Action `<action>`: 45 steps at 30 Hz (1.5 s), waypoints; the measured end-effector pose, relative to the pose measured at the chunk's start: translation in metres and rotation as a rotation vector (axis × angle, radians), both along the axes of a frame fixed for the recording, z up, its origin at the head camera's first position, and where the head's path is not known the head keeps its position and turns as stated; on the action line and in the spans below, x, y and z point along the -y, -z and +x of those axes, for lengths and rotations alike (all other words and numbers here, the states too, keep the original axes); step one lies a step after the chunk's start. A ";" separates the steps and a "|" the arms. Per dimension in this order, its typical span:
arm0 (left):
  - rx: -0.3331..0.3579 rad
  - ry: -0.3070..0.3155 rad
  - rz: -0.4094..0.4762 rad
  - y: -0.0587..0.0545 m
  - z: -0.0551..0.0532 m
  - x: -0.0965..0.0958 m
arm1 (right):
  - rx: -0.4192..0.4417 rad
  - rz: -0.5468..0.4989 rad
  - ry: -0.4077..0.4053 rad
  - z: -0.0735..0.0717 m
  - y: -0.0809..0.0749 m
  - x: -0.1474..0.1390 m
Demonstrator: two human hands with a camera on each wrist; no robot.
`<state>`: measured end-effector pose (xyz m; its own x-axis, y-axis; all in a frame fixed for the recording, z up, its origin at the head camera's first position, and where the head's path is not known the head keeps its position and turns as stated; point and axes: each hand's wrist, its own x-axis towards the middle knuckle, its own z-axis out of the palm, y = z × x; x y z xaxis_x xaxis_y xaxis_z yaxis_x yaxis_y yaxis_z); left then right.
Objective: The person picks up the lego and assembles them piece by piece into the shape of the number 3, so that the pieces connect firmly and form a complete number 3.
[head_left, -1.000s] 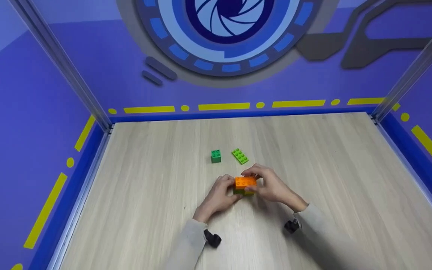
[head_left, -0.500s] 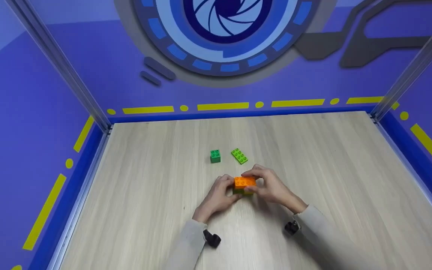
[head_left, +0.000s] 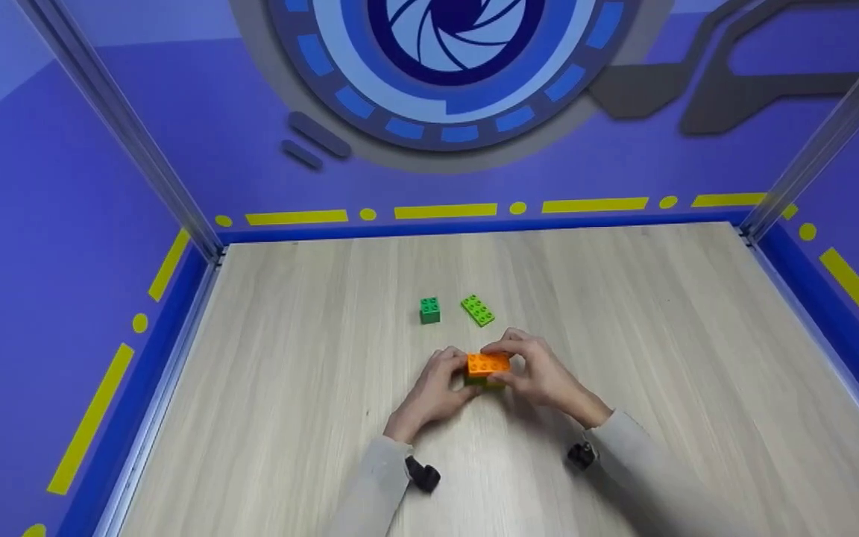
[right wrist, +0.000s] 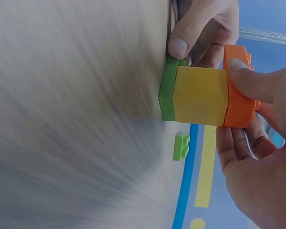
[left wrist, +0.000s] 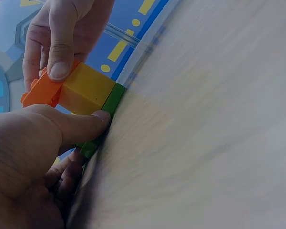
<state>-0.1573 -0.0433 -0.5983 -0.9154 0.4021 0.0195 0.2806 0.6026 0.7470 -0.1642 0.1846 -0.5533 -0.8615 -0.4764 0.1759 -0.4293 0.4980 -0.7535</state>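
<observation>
A green plate (right wrist: 168, 93) lies flat on the table at the bottom of a small stack of toy building bricks. On it stands a yellow brick (right wrist: 200, 95), mostly hidden in the head view. An orange brick (head_left: 488, 363) tops the stack against the yellow one; whether its studs are fully seated I cannot tell. My left hand (head_left: 437, 388) grips the green plate low down, thumb on the near side. From the right, my right hand (head_left: 541, 371) pinches the orange brick between thumb and fingers.
Beyond the hands, a dark green square brick (head_left: 429, 310) and a lime green plate (head_left: 478, 310) with studs up lie apart on the wooden table (head_left: 310, 335). Blue-purple printed panels (head_left: 414, 179) border the table at the back and both sides.
</observation>
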 end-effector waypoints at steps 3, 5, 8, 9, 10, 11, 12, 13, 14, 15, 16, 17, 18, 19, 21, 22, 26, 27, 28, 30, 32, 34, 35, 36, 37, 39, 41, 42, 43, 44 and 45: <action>0.000 0.004 0.001 0.000 -0.001 0.000 | -0.005 0.000 0.000 -0.001 0.000 -0.001; -0.004 0.006 0.003 0.000 -0.001 0.000 | -0.010 -0.004 -0.002 -0.001 0.000 -0.001; -0.016 0.009 0.008 0.000 -0.001 0.000 | -0.024 -0.019 -0.004 -0.002 0.002 -0.002; -0.018 0.009 0.010 0.000 -0.001 0.000 | -0.030 -0.024 -0.004 -0.002 0.003 -0.002; -0.022 0.009 0.009 0.000 -0.001 0.000 | -0.040 -0.032 -0.006 -0.002 0.005 -0.002; -0.024 0.009 0.009 0.000 -0.001 0.000 | -0.045 -0.042 -0.005 -0.002 0.006 -0.002; -0.025 0.009 0.009 0.000 -0.001 0.000 | -0.049 -0.051 -0.004 -0.001 0.007 -0.002; -0.025 0.010 0.009 0.000 0.000 0.001 | -0.053 -0.058 -0.003 -0.001 0.009 -0.002; -0.024 0.010 0.008 0.001 0.000 0.001 | -0.057 -0.065 -0.003 -0.001 0.010 -0.002; -0.022 0.008 0.006 0.001 0.000 0.001 | -0.058 -0.070 -0.001 -0.001 0.011 -0.002; -0.019 0.007 0.004 0.001 0.000 0.001 | -0.061 -0.074 0.001 -0.001 0.011 -0.002; -0.016 0.006 0.004 0.001 0.001 0.001 | -0.056 -0.078 0.004 0.000 0.012 -0.002; -0.014 0.004 0.003 0.001 0.001 0.001 | -0.051 -0.080 0.006 0.000 0.012 -0.001; -0.013 0.002 0.001 0.001 0.001 0.001 | -0.050 -0.080 0.007 0.000 0.012 -0.001; -0.015 0.000 0.000 0.001 0.001 0.002 | -0.040 -0.082 0.009 0.000 0.012 -0.001; -0.013 0.000 0.000 0.001 0.001 0.002 | -0.036 -0.082 0.008 0.000 0.011 -0.001; -0.005 0.006 0.007 0.000 0.000 0.002 | -0.016 -0.068 0.007 -0.001 0.009 -0.002; -0.004 0.008 0.010 0.000 0.000 0.002 | -0.012 -0.061 0.006 -0.001 0.008 -0.002; -0.001 0.010 0.016 0.000 0.000 0.002 | -0.007 -0.054 0.006 -0.001 0.008 -0.002; -0.001 0.018 0.025 0.000 -0.001 0.002 | 0.007 -0.046 0.009 -0.001 0.007 -0.003; -0.002 0.025 0.030 -0.001 -0.001 0.003 | 0.023 -0.049 0.011 -0.001 0.006 -0.003; 0.004 0.034 0.037 -0.003 -0.002 0.005 | 0.034 -0.062 0.011 0.000 0.006 -0.003; 0.010 0.038 0.044 -0.004 -0.002 0.006 | 0.033 -0.073 0.007 0.000 0.006 -0.003; 0.022 0.042 0.054 -0.005 -0.003 0.007 | 0.026 -0.083 0.002 0.000 0.007 -0.003; 0.036 0.042 0.067 -0.006 -0.003 0.009 | 0.022 -0.091 -0.002 0.000 0.008 -0.003; 0.065 0.042 0.102 -0.009 -0.004 0.012 | 0.007 -0.112 -0.011 0.000 0.010 -0.004; 0.100 0.036 0.140 -0.012 -0.006 0.016 | 0.002 -0.132 -0.011 0.000 0.013 -0.005; 0.114 0.030 0.154 -0.013 -0.007 0.018 | 0.007 -0.141 -0.006 0.000 0.014 -0.006; 0.120 0.023 0.166 -0.015 -0.008 0.020 | 0.017 -0.150 0.002 0.001 0.016 -0.007; 0.124 0.017 0.177 -0.016 -0.009 0.023 | 0.030 -0.162 0.010 0.001 0.017 -0.008; 0.126 0.009 0.184 -0.018 -0.010 0.025 | 0.046 -0.169 0.021 0.002 0.019 -0.009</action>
